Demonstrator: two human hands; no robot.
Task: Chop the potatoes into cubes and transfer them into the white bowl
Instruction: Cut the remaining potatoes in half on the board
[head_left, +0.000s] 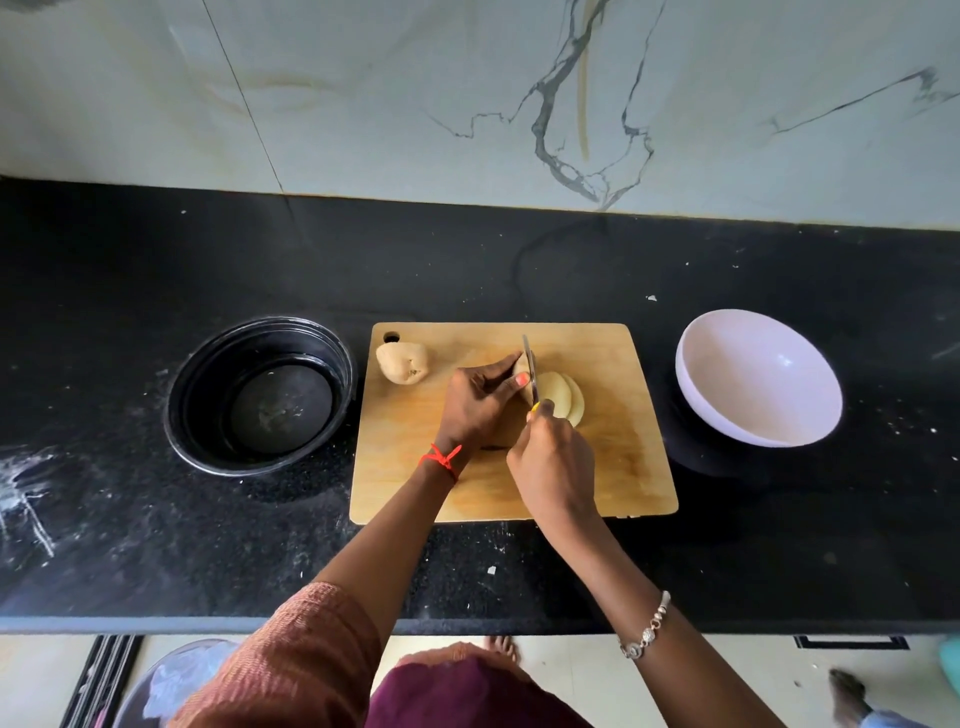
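Note:
A wooden cutting board (613, 467) lies on the black counter. My left hand (478, 402) grips the uncut part of a potato (522, 367) at the board's middle. My right hand (553, 462) grips a knife (530, 371) by its yellow handle, and the blade stands in the potato right beside my left fingertips. Several cut slices (563, 397) lean to the right of the blade. A whole potato (402, 362) sits at the board's far left corner. The white bowl (758, 379) stands empty to the right of the board.
A black round container (260, 395) stands empty to the left of the board. The marble wall rises behind the counter. White specks and smears mark the counter, mostly at the left. The counter's front edge runs below my arms.

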